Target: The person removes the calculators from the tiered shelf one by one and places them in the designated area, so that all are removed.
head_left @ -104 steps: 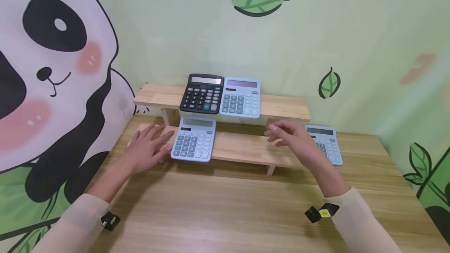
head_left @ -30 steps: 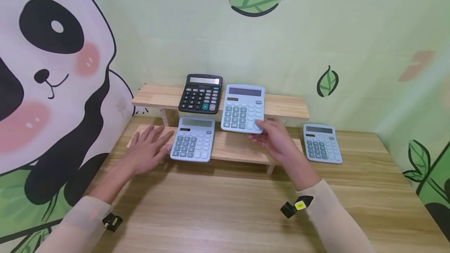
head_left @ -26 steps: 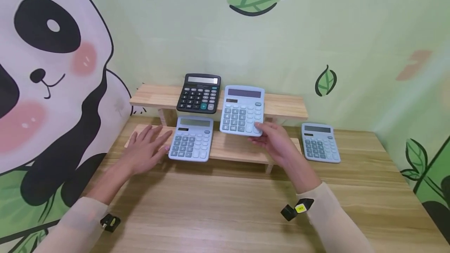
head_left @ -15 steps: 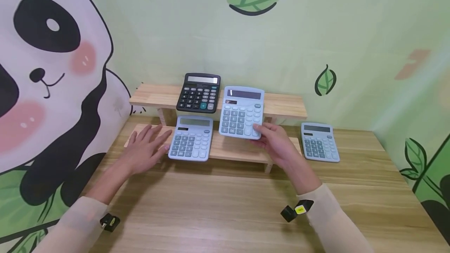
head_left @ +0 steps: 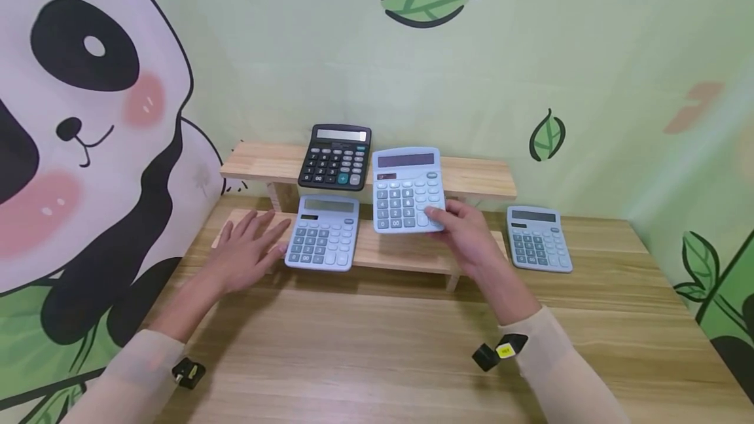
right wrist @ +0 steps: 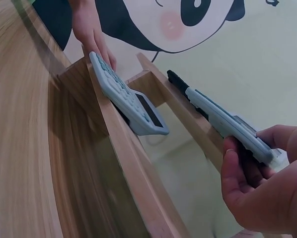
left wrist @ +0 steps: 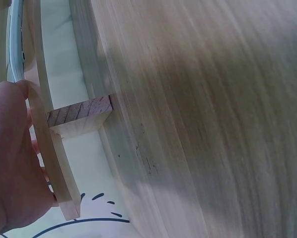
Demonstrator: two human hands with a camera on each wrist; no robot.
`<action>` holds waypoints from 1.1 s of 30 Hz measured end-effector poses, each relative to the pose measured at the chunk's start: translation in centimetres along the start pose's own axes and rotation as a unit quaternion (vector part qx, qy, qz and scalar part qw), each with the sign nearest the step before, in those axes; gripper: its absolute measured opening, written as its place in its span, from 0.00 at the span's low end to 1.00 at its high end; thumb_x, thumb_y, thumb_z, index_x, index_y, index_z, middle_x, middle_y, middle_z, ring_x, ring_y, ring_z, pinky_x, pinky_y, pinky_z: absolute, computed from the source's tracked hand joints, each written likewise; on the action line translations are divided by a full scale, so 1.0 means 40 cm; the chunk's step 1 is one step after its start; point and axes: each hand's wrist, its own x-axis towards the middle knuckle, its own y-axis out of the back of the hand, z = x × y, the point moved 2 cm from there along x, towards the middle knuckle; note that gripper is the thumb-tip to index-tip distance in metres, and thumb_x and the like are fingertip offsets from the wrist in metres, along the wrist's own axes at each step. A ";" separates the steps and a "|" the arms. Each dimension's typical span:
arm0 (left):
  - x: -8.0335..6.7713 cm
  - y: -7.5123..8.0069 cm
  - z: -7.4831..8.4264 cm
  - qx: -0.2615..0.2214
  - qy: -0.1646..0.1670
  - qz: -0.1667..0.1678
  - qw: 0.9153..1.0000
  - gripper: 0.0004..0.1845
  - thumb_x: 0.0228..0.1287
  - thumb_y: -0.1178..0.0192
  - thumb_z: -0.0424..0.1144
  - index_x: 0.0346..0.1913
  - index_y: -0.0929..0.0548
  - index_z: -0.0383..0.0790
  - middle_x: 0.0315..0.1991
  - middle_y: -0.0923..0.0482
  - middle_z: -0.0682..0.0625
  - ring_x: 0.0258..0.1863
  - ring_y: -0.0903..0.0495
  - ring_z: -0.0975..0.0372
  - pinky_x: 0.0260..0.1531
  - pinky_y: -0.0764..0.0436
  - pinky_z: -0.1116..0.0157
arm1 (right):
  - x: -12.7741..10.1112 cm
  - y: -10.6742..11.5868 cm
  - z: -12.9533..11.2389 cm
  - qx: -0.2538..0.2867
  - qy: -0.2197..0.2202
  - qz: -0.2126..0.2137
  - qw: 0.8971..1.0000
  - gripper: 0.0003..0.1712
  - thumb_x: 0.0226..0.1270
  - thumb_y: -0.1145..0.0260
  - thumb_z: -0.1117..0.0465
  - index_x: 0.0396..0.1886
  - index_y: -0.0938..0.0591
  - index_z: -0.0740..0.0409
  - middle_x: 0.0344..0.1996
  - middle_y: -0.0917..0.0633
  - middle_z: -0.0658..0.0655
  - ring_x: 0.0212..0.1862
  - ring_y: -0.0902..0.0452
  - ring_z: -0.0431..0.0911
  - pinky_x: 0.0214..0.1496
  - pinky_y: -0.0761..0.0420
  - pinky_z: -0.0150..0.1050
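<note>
Between the right fingers (right wrist: 231,171), which pinch its lower right edge, probably to leave the keys uncovered, is a pale-blue calculator (head_left: 406,182); a second calculator (head_left: 323,234) rests beside the spread left fingers (head_left: 272,233).

I observe the raised calculator (head_left: 408,192) pinched at its near right corner by the right hand (head_left: 468,231), thumb on the key face, fingers beneath. Body: pale blue. Number keys: grey. Display: dark, at the far end. Pose: keys up, held above the lower shelf (head_left: 400,247), in front of the upper shelf (head_left: 477,176); I cannot confirm contact with the latter.

I observe the lower calculator (head_left: 321,234), of like colouring, lying keys up on the lower shelf, near end overhanging the front edge. The left hand (head_left: 247,254) touches its left edge.
</note>
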 end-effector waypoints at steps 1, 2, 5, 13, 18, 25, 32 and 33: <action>0.000 0.000 0.000 0.000 0.000 0.000 1.000 0.34 0.75 0.66 0.66 0.78 0.44 0.59 0.79 0.52 0.44 0.77 0.60 0.42 0.68 0.60 0.32 | -0.003 0.005 -0.002 -0.009 0.004 0.001 1.000 0.22 0.70 0.33 0.60 0.59 0.22 0.66 0.50 0.17 0.59 0.49 0.17 0.46 0.61 0.22 0.48; 0.001 -0.001 0.000 0.002 -0.001 0.000 1.000 0.34 0.75 0.66 0.66 0.79 0.44 0.59 0.79 0.52 0.44 0.77 0.60 0.42 0.68 0.60 0.32 | -0.006 0.009 -0.006 -0.014 0.009 0.001 1.000 0.23 0.70 0.33 0.60 0.60 0.22 0.65 0.51 0.17 0.59 0.49 0.17 0.47 0.62 0.22 0.48; 0.002 -0.001 0.001 0.004 -0.001 0.000 1.000 0.34 0.75 0.67 0.67 0.79 0.45 0.60 0.79 0.52 0.45 0.77 0.60 0.42 0.68 0.61 0.32 | -0.019 0.028 -0.021 -0.040 0.025 0.005 0.999 0.24 0.69 0.32 0.56 0.61 0.21 0.62 0.52 0.17 0.59 0.50 0.18 0.47 0.62 0.23 0.50; -0.005 0.006 -0.001 0.002 0.003 0.000 1.000 0.34 0.75 0.67 0.66 0.79 0.44 0.59 0.79 0.52 0.44 0.77 0.59 0.41 0.68 0.60 0.32 | -0.052 0.096 -0.084 -0.056 0.048 -0.031 0.997 0.28 0.69 0.32 0.54 0.64 0.23 0.62 0.53 0.14 0.56 0.50 0.16 0.47 0.59 0.21 0.44; -0.005 0.010 -0.003 -0.003 0.005 -0.002 1.000 0.34 0.75 0.66 0.66 0.79 0.44 0.59 0.79 0.52 0.44 0.77 0.59 0.42 0.68 0.61 0.32 | -0.066 0.151 -0.126 -0.052 0.048 -0.015 0.997 0.30 0.67 0.31 0.54 0.65 0.25 0.64 0.51 0.14 0.55 0.48 0.16 0.46 0.55 0.19 0.40; -0.005 0.007 -0.005 -0.001 0.007 -0.002 1.000 0.34 0.75 0.67 0.67 0.79 0.45 0.60 0.79 0.53 0.44 0.77 0.59 0.41 0.69 0.61 0.33 | -0.088 0.252 -0.152 -0.078 0.058 0.004 0.995 0.30 0.68 0.32 0.53 0.65 0.25 0.63 0.49 0.13 0.50 0.47 0.16 0.44 0.51 0.18 0.36; -0.003 0.007 0.001 0.001 -0.002 -0.003 1.000 0.34 0.75 0.66 0.66 0.79 0.44 0.59 0.79 0.52 0.43 0.77 0.59 0.41 0.68 0.61 0.32 | -0.127 0.373 -0.149 -0.102 0.044 0.035 0.993 0.31 0.67 0.31 0.51 0.67 0.25 0.58 0.49 0.13 0.44 0.47 0.18 0.40 0.49 0.19 0.32; -0.005 0.007 0.000 0.002 0.000 -0.004 1.000 0.34 0.75 0.67 0.66 0.79 0.44 0.59 0.79 0.52 0.43 0.77 0.59 0.41 0.68 0.61 0.32 | -0.133 0.389 -0.147 -0.105 0.044 0.039 0.993 0.32 0.67 0.31 0.51 0.67 0.25 0.58 0.49 0.13 0.43 0.47 0.19 0.40 0.48 0.19 0.31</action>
